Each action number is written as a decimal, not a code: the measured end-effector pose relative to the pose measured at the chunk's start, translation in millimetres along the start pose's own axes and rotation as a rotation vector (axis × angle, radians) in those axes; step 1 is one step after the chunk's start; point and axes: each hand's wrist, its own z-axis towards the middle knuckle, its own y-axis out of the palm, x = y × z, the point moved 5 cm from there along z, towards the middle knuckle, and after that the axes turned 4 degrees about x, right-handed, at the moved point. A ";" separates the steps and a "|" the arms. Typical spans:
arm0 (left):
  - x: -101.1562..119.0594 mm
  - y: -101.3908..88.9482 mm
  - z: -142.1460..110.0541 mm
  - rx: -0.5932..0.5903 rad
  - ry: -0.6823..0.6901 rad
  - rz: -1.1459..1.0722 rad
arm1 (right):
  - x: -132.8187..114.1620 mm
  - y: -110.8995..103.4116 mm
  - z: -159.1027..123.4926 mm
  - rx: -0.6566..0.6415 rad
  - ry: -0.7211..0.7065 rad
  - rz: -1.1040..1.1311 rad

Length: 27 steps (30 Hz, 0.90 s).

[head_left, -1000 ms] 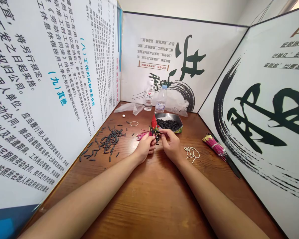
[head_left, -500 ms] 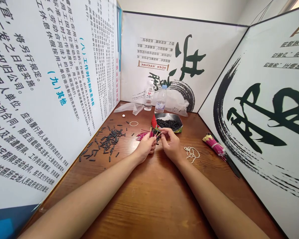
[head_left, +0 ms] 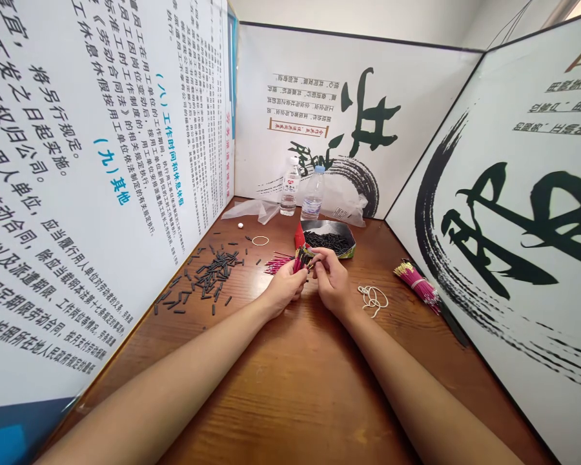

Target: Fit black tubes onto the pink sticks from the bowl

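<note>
My left hand (head_left: pixel 286 289) is closed around a bundle of magenta wires (head_left: pixel 301 257), whose gold and black tips point up and to the right. At those tips, the fingers of my right hand (head_left: pixel 332 276) are pinched together; what lies between them is too small to make out. Magenta wire ends (head_left: pixel 274 264) show just left of the bundle. Right behind my hands is an open box (head_left: pixel 352 250) filled with short black sleeves (head_left: pixel 326 241). More black sleeves (head_left: pixel 217 271) lie scattered on the wooden table (head_left: pixel 290 381) to the left.
A tied wire bundle (head_left: pixel 417 286) lies by the right panel. Loose rubber bands (head_left: pixel 374 300) are right of my hands, a single band (head_left: pixel 260 241) left. Two water bottles (head_left: pixel 289 190) and clear plastic bags (head_left: pixel 252 210) stand and lie at the back. Printed panels (head_left: pixel 314 45) enclose the table.
The bundle in my left hand has tilted slightly, and its tips sit a little differently against my right fingers. Both arms stay almost in place.
</note>
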 end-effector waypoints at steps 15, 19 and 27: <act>-2.2 -5.6 2.7 0.055 0.036 -0.073 | -0.8 -1.1 2.0 0.069 0.036 -0.185; -2.2 -6.0 3.3 0.054 0.036 -0.079 | -2.8 -1.0 3.0 0.058 0.005 -0.181; -1.0 -5.8 2.4 0.066 0.039 -0.103 | -2.0 0.8 1.7 0.030 -0.018 -0.197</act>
